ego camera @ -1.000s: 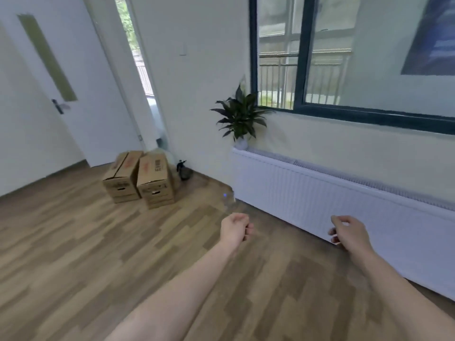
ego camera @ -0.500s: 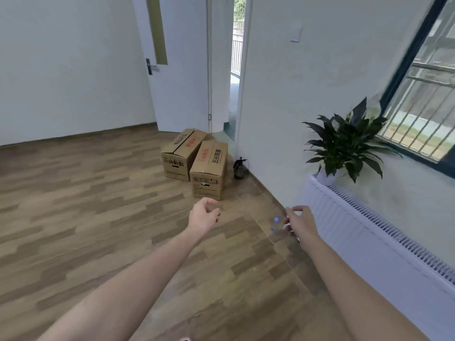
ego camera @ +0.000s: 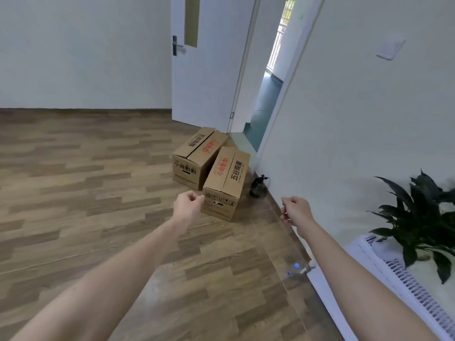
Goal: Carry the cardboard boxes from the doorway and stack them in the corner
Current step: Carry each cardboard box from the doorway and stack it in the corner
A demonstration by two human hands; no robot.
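Two brown cardboard boxes with red and black print stand side by side on the wood floor by the open doorway. The nearer box (ego camera: pixel 226 183) is on the right, the farther box (ego camera: pixel 194 158) sits behind it to the left. My left hand (ego camera: pixel 188 207) is stretched forward, fingers curled shut and empty, just left of the nearer box's front face and short of it. My right hand (ego camera: pixel 296 211) is also curled shut and empty, to the right of that box near the wall.
A white door (ego camera: pixel 204 60) stands open behind the boxes. A small dark spray bottle (ego camera: pixel 257 187) sits on the floor against the wall. A potted plant (ego camera: pixel 418 217) rests on the white radiator (ego camera: pixel 406 279) at the right. Its valve (ego camera: pixel 299 268) sticks out low.
The view has swung left and moved closer to the boxes, which now look much larger. Both hands stay curled and empty, now close to the nearer box.
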